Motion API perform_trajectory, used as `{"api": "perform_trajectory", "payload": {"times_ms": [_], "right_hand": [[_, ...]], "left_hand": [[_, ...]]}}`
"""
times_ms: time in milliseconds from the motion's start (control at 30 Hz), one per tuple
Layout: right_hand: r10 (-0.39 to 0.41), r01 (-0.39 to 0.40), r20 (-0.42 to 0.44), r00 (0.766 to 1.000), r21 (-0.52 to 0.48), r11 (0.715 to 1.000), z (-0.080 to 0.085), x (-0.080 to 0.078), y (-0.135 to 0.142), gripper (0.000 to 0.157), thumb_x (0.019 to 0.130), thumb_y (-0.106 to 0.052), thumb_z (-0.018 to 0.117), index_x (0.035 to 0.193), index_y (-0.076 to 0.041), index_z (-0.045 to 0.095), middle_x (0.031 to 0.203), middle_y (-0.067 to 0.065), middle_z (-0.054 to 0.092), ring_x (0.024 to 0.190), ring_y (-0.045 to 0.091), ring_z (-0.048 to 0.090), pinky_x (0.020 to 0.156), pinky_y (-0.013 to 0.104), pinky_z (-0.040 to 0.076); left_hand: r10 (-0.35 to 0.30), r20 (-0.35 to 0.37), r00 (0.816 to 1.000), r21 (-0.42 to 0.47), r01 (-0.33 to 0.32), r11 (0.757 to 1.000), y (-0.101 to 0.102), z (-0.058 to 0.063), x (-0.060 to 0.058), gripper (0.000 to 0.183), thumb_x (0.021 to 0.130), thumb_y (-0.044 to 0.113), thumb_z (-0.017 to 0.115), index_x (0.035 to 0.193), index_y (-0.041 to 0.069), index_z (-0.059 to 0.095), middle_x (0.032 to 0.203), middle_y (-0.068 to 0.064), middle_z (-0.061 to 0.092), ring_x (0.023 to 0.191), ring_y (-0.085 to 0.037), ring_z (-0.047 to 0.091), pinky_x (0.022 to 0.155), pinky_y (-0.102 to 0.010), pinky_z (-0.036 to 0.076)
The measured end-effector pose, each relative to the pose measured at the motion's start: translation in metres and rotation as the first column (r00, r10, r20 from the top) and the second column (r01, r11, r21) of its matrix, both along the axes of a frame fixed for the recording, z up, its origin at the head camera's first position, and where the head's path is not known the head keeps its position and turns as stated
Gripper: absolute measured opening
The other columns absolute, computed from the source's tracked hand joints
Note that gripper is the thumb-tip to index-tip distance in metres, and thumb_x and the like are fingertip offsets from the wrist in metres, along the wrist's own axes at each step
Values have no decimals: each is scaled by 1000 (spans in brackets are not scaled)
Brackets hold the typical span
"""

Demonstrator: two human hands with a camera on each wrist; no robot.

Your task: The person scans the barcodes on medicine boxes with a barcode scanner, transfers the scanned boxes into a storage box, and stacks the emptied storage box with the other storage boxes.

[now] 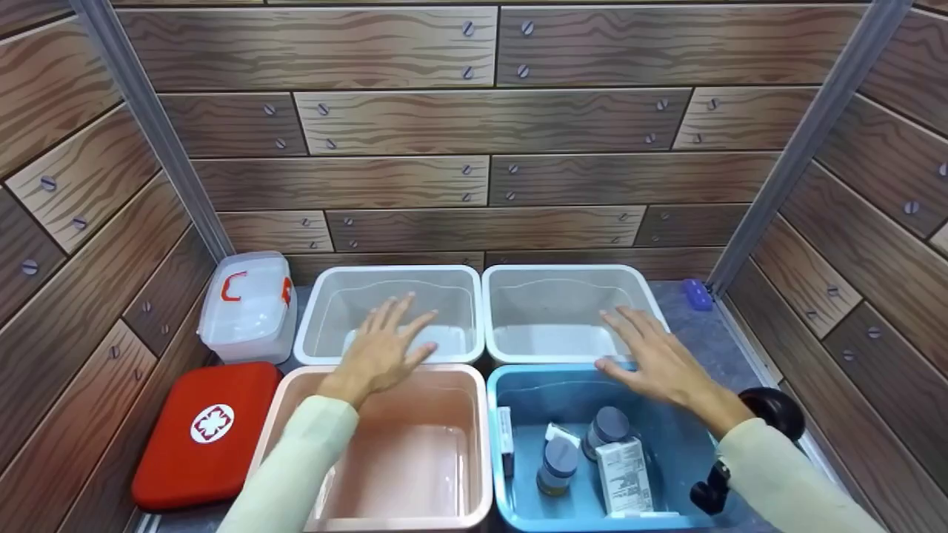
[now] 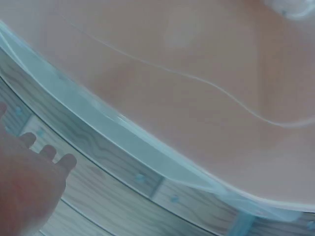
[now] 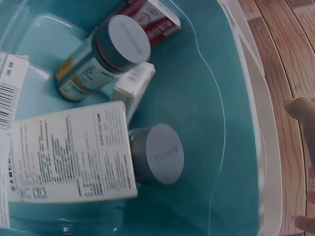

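Note:
My left hand point(image 1: 381, 352) hovers with spread fingers over the back rim of the peach bin point(image 1: 407, 474) and the left white bin point(image 1: 389, 272). My right hand point(image 1: 655, 359), fingers also spread, hangs above the right white bin point(image 1: 563, 272) and the back of the blue bin point(image 1: 548, 376). Neither hand holds anything. Inside the blue bin lie two grey-capped bottles point(image 3: 120, 42) and several medicine boxes, among them a large white printed box point(image 3: 74, 152) and a dark red and white one point(image 3: 157, 22). The peach bin shows a bare floor.
A red first-aid case point(image 1: 211, 437) lies left of the peach bin, with a clear lidded box point(image 1: 248, 311) with red clips behind it. A small purple object point(image 1: 696, 294) sits in the back right corner. Wood-patterned walls point(image 1: 474, 118) enclose the back and sides.

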State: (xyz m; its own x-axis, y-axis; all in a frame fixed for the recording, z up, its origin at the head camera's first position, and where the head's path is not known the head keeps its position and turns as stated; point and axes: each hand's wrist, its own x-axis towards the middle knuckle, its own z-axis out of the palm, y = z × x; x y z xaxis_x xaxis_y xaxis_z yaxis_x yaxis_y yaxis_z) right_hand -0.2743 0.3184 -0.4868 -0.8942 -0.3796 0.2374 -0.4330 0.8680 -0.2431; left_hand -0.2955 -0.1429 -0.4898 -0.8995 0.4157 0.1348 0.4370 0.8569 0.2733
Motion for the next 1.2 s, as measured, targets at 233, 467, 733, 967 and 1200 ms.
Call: {"api": "perform_trajectory", "payload": {"times_ms": [233, 467, 733, 967, 1200], "right_hand": [[123, -123, -50, 991, 2, 992, 1, 15, -25, 79, 99, -54, 75, 165, -20, 49, 167, 18, 49, 148, 47, 51, 109, 74, 51], [208, -207, 17, 978, -48, 977, 2, 29, -44, 74, 100, -54, 75, 164, -26, 52, 161, 10, 56, 144, 40, 57, 104, 67, 56], [370, -368, 72, 926, -38, 929, -5, 38, -66, 64, 100, -48, 77, 156, -20, 60, 147, 6, 64, 128, 28, 66, 102, 56, 60], [407, -423, 262, 875, 8, 906, -16, 45, -74, 63, 102, -55, 72, 156, -25, 59, 141, 3, 64, 123, 24, 65, 101, 53, 60], [406, -468, 430, 806, 42, 883, -24, 45, -79, 55, 97, -43, 81, 148, -29, 66, 134, 0, 64, 117, 18, 63, 97, 45, 60]], "left_hand": [[-150, -6, 989, -6, 150, 989, 31, 4, 7, 61, 114, 56, 46, 168, 29, 44, 182, -16, 23, 165, -50, 25, 133, -66, 24], [-257, 46, 965, -39, 259, 965, 52, 3, 15, 60, 114, 57, 48, 169, 33, 42, 182, -11, 24, 166, -42, 26, 132, -61, 33], [-305, 76, 949, -184, 314, 931, 65, -8, 26, 61, 114, 62, 40, 171, 41, 34, 183, -6, 23, 168, -35, 26, 133, -53, 33], [-359, 99, 928, -231, 372, 899, 67, -14, 32, 60, 114, 62, 40, 171, 41, 35, 183, -5, 23, 168, -34, 27, 134, -51, 33], [-355, 119, 927, -227, 373, 900, 67, -21, 35, 61, 113, 65, 38, 169, 40, 40, 183, -4, 23, 169, -33, 25, 136, -51, 29]]}}
